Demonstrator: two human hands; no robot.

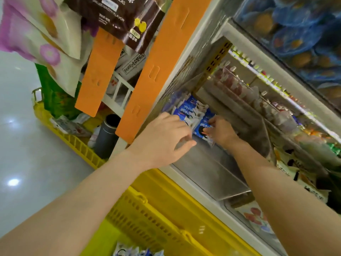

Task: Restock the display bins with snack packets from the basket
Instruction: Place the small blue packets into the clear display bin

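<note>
- packets (186, 110): blue-and-white row standing on edge at the far left end of the clear bin (212, 172); near part of the bin floor is bare
- right hand (221, 132): fingertips curled, pinching the edge of the front packet (202, 131), which touches the row
- left hand (166, 137): fingers loosely spread with the tips against the left side of the row, nothing held as far as I can tell; fingertips are blurred
- step in hand, my read: seating the front packet and squaring the row
- do it well: brace the row with the left hand so it can't fan out, then push the front packet flush and upright with the right
- face the print the same way as the others, and let go only once it leans on its neighbour
- risk: the foil looks slick, so a loose row could slump toward the bare near end
- more packets show in the yellow basket (156, 215) just below the bin, so fill from far to near
</note>
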